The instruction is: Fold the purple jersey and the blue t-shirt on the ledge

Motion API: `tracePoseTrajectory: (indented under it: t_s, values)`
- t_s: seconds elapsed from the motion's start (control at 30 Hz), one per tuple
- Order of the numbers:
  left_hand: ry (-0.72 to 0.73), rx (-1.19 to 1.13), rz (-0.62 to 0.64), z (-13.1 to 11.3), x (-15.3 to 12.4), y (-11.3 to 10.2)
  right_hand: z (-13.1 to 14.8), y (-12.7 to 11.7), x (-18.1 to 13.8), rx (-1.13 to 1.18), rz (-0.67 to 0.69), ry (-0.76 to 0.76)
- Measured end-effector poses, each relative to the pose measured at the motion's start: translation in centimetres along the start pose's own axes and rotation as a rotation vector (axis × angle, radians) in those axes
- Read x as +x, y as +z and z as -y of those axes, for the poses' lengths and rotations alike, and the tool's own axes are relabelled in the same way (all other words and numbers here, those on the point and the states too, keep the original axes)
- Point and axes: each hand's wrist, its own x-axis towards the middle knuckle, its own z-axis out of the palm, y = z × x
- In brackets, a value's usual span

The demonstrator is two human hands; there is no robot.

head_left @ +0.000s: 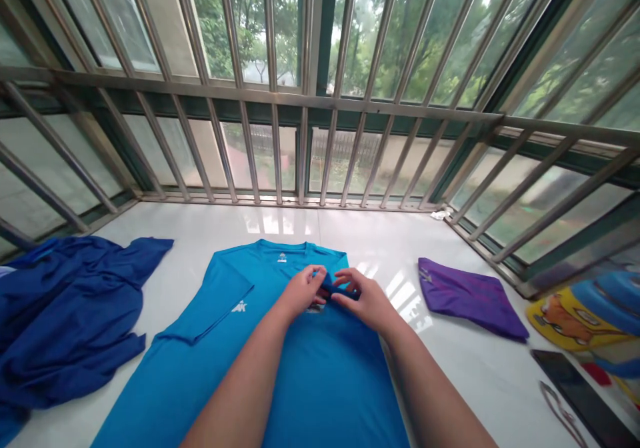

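A bright blue T-shirt (280, 361) lies flat, front up, on the white glossy ledge (210, 225) before the window. My left hand (301, 289) and my right hand (364, 298) meet over its chest. Both pinch a small dark blue item (339, 289) between their fingertips; I cannot make out what it is. One sleeve of the shirt is folded in on the left side.
A crumpled dark blue garment (70, 315) lies at the left. A folded purple garment (470, 296) sits at the right. Further right are a yellow and blue cartoon-printed item (580, 311) and a black phone (583, 395). Metal window bars (300, 101) close off the far side.
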Motion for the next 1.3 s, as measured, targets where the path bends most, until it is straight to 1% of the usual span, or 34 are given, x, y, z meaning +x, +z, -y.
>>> tracePoseTrajectory:
  t_s: [0.03,0.07,0.1,0.13,0.17,0.2,0.27,0.3,0.33,0.37,0.4,0.43,0.53,0.63,0.7,0.73,0.87,0.97,1.03,1.07,1.13,1.2,1.23,1.3]
  values:
    - [0.011,-0.035,-0.010,0.4,0.0,-0.2,0.2,0.1,-0.1,0.126,0.107,0.019]
    - [0.025,-0.068,-0.010,0.7,0.0,-0.5,0.3,0.2,-0.2,0.249,0.174,0.056]
    - [0.034,-0.100,-0.002,0.9,-0.1,-1.0,0.2,0.1,-0.2,0.351,0.189,0.098]
    - [0.035,-0.128,0.008,1.0,-0.1,-1.4,-0.2,0.0,0.0,0.418,0.150,0.136]
    - [0.031,-0.143,0.015,1.1,-0.1,-1.8,-0.7,-0.2,0.2,0.439,0.063,0.165]
    - [0.026,-0.140,0.017,1.1,0.0,-2.1,-1.2,-0.5,0.4,0.415,-0.052,0.183]
    - [0.042,-0.089,0.018,1.0,0.2,-2.3,-2.5,-1.3,0.9,0.257,-0.291,0.194]
    - [0.062,-0.049,0.019,1.0,0.3,-2.3,-3.0,-1.8,1.1,0.152,-0.375,0.198]
    - [0.088,0.000,0.014,1.0,0.3,-2.2,-3.4,-2.2,1.2,0.052,-0.425,0.203]
    - [0.120,0.055,0.000,1.1,0.4,-2.1,-3.6,-2.6,1.3,-0.032,-0.439,0.208]
    - [0.154,0.113,-0.020,1.1,0.4,-2.0,-3.7,-3.0,1.3,-0.092,-0.417,0.213]
    - [0.187,0.172,-0.039,1.1,0.3,-1.9,-3.6,-3.3,1.2,-0.128,-0.361,0.215]
    - [0.250,0.307,-0.076,0.9,0.0,-1.5,-2.9,-3.9,0.6,-0.145,-0.098,0.194]
    - [0.284,0.379,-0.111,0.6,-0.3,-1.3,-1.7,-4.4,-0.3,-0.086,0.200,0.182]
    - [0.303,0.407,-0.144,0.4,-0.3,-1.3,-1.1,-4.6,-1.0,-0.107,0.340,0.189]
    - [0.307,0.410,-0.157,0.3,-0.3,-1.3,-0.9,-4.7,-1.2,-0.149,0.378,0.192]
    - [0.312,0.389,-0.165,0.4,-0.3,-1.3,-0.6,-5.1,-1.8,-0.321,0.400,0.186]
    - [0.342,0.429,-0.130,0.4,-0.4,-1.2,-0.8,-5.8,-1.9,-0.335,0.423,0.213]
    - [0.373,0.504,-0.112,0.4,-0.6,-1.2,-0.8,-6.1,-2.0,-0.333,0.428,0.245]
    - [0.388,0.555,-0.108,0.4,-0.6,-1.2,-0.7,-6.2,-2.0,-0.338,0.415,0.257]
    - [0.421,0.665,-0.094,0.5,-0.8,-1.1,-0.6,-6.0,-1.9,-0.371,0.337,0.259]
    - [0.451,0.770,-0.083,0.4,-0.9,-1.0,-0.5,-5.5,-1.6,-0.415,0.240,0.229]
    - [0.459,0.816,-0.086,0.4,-0.9,-0.9,-0.4,-5.2,-1.4,-0.430,0.212,0.209]
    - [0.454,0.901,-0.106,0.4,-0.9,-0.9,-0.4,-4.6,-1.2,-0.446,0.221,0.180]
